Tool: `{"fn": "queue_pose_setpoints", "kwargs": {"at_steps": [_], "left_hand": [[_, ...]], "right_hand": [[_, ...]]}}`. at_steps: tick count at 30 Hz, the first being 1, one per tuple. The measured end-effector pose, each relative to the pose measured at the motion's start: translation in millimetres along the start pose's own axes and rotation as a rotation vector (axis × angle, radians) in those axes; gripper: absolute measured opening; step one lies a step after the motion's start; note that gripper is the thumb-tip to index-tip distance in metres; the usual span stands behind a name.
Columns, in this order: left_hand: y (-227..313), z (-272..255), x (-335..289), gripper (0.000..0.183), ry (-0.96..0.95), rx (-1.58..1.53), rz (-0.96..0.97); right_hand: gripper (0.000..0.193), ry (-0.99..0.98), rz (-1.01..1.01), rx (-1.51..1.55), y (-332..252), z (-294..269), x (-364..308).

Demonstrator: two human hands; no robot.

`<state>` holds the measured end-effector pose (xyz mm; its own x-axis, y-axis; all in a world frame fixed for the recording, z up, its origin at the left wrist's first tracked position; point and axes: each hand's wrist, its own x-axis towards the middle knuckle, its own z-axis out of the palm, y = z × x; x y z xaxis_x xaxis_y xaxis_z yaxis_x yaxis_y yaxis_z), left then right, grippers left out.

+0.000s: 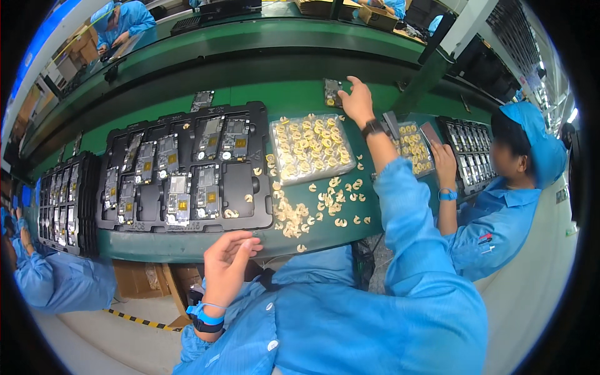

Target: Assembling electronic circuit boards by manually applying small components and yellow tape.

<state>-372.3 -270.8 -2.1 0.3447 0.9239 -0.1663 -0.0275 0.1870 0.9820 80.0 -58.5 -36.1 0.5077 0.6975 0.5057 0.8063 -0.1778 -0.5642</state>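
Observation:
My right hand (359, 105) is stretched out to the far side of the green bench, fingers apart, the thumb at the right edge of a small dark circuit board (332, 92) with a yellow round part on it. My left hand (230, 262) hovers at the bench's front edge, its fingers loosely bent and nothing visible in them. Before it lies a black moulded tray (236, 186) with several circuit boards (169, 154) in its pockets. Between my hands sits a clear plastic tray (334, 172) filled with yellow-and-cream ring-like parts. Loose cream C-shaped pieces (291, 219) are scattered beside it.
Stacked black trays (66, 206) of boards stand at the left. On the right, a co-worker in blue (509, 200) reaches toward another clear tray (415, 150) and a board tray (469, 156). A green post (420, 81) rises at the far right; another board (202, 100) lies behind my tray.

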Motion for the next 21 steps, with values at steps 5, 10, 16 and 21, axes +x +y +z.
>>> {"fn": "queue_pose_setpoints", "kwargs": {"at_steps": [5,10,16,21], "left_hand": [[-3.8,-8.5,1.4,0.018,0.072,0.023,0.022],[-3.2,0.4,9.0,0.019,-0.036,0.005,-0.021],[4.9,12.0,11.3,0.019,-0.089,0.000,0.031],[-2.3,8.9,3.1,0.019,-0.037,0.011,0.020]], "right_hand": [[0.030,-0.637,0.005,0.099,-80.5,-95.5,-69.6],[0.023,-0.393,-0.125,0.044,-65.9,-103.4,-114.2],[0.019,-0.331,-0.076,0.247,-55.7,-100.5,-119.4],[0.022,-0.315,-0.079,0.146,-57.3,-115.1,-126.0]]}}
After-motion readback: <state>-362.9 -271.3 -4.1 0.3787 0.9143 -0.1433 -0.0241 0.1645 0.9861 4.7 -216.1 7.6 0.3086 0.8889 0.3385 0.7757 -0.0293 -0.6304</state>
